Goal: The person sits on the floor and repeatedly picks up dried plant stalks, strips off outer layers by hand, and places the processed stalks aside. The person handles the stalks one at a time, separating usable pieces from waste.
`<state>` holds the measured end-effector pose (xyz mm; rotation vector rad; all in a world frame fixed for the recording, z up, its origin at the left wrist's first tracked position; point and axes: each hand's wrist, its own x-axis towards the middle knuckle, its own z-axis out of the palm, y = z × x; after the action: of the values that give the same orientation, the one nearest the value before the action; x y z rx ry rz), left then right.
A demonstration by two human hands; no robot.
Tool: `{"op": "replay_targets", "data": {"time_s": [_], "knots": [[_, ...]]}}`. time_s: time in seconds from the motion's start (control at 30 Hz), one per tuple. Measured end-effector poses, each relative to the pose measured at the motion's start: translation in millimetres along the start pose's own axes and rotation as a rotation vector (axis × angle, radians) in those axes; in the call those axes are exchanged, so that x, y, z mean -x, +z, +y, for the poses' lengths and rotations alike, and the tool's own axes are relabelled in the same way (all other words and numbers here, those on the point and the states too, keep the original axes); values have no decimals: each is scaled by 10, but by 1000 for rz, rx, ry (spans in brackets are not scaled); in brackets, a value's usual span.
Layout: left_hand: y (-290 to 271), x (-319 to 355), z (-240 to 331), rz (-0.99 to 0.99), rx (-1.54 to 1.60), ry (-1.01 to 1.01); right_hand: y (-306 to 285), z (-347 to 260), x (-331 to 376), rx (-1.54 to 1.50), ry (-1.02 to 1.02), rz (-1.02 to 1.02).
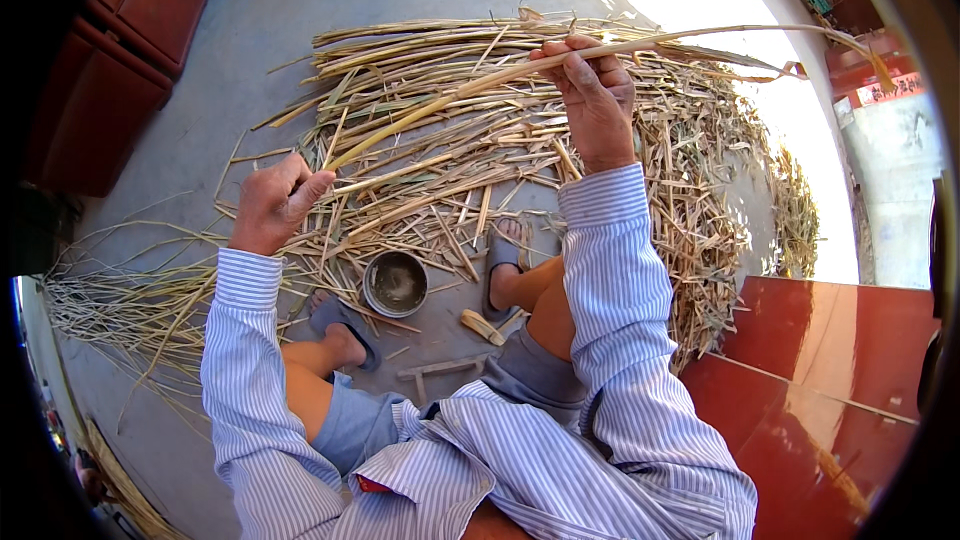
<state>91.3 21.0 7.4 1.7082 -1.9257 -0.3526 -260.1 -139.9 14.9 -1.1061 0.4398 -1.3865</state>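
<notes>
A long, pale dry plant stalk (475, 87) slants across in front of me, rising from left to right, with a thin leafy end far to the right. My left hand (274, 202) is closed around its lower, thicker end. Higher up, my right hand (595, 105) pinches the same stalk between thumb and fingers. Below and behind it lies a broad heap of dry stalks (440, 155) on the floor. Between my feet and the heap stands a round metal bowl (395, 284); what it holds is hard to make out.
Thin stripped stems (140, 305) fan out at the left. Dry leaf scraps (695, 210) pile up on the right, beside a red glossy panel (800, 380). Red-brown cabinets (110, 80) stand at the far left. A short corn-coloured bundle (482, 327) lies near my right foot.
</notes>
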Motion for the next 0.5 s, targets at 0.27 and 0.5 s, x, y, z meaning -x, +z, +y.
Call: {"op": "replay_targets", "data": {"time_s": [0.27,0.5], "knots": [[153,-266,255,76,25,102,301,183,56,159,157,-51],[373,-422,424,149,205,25,483,146,216,218,312,-137]]}}
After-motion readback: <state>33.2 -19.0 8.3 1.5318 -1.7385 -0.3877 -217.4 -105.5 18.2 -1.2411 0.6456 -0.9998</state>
